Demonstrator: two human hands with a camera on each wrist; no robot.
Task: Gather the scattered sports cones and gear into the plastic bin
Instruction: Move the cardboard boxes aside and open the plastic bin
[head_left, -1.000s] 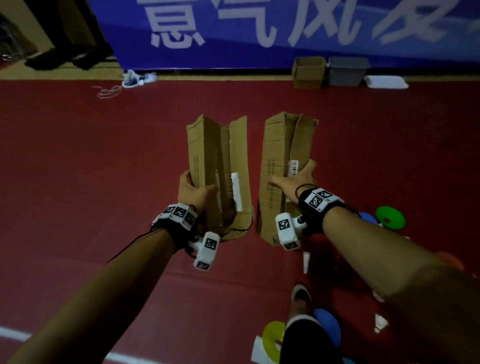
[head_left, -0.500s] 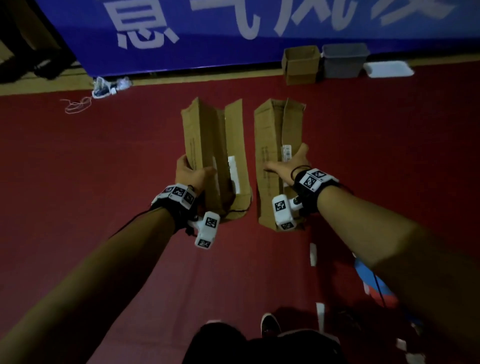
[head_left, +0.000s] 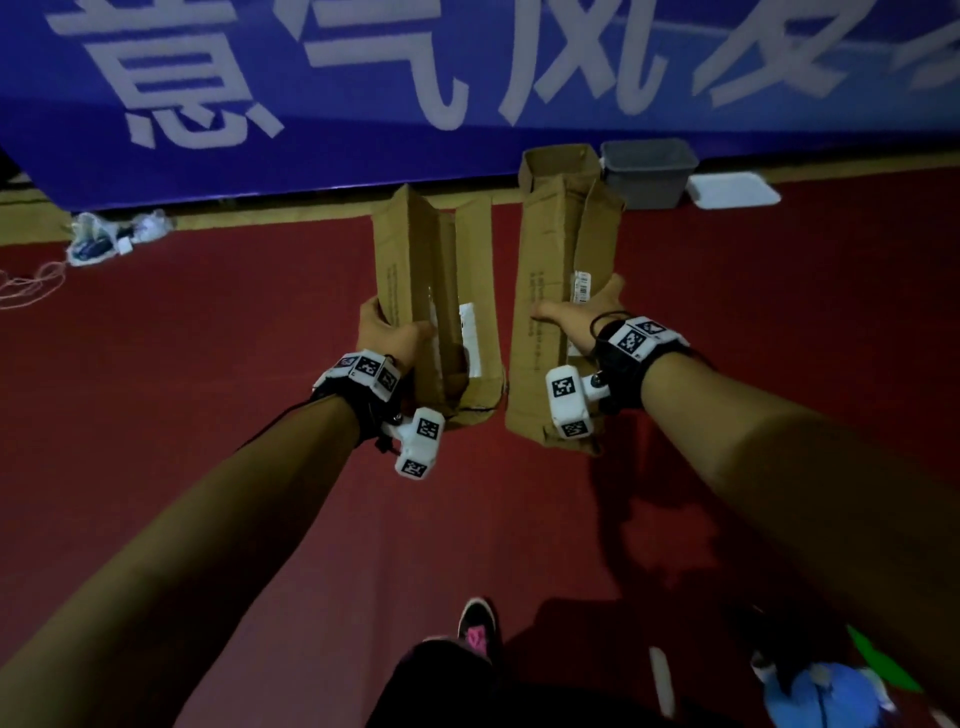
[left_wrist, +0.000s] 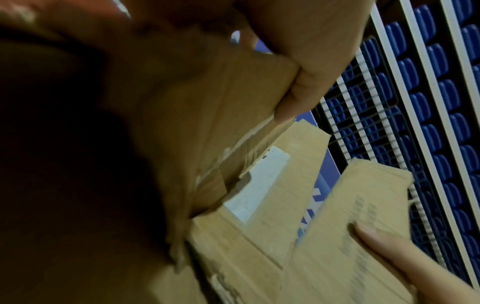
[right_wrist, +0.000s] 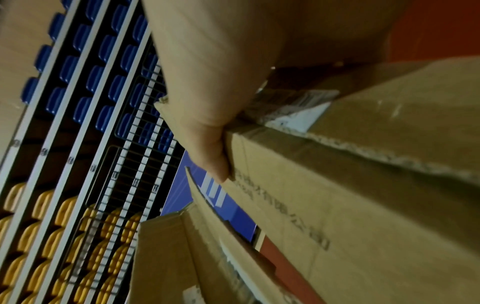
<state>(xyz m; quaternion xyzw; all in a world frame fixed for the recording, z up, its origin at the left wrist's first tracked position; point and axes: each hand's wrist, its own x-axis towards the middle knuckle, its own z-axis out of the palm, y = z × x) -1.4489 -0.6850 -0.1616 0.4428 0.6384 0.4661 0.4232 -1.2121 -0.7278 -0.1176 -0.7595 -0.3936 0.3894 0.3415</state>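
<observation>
Above red floor (head_left: 208, 415), my left hand (head_left: 387, 332) grips left cardboard piece (head_left: 431, 280), fingers curled round its edge. My right hand (head_left: 582, 317) holds right cardboard piece (head_left: 550, 291), thumb pressed flat on top. Grey plastic bin (head_left: 649, 166) far ahead by blue banner (head_left: 467, 78). Blue cone (head_left: 826, 696) on floor near my shoe (head_left: 478, 626).

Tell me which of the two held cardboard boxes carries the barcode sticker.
The box in the right hand: that right box bears a small barcode sticker by the thumb. The left box, gripped by the left hand, shows only a plain white label.
</observation>
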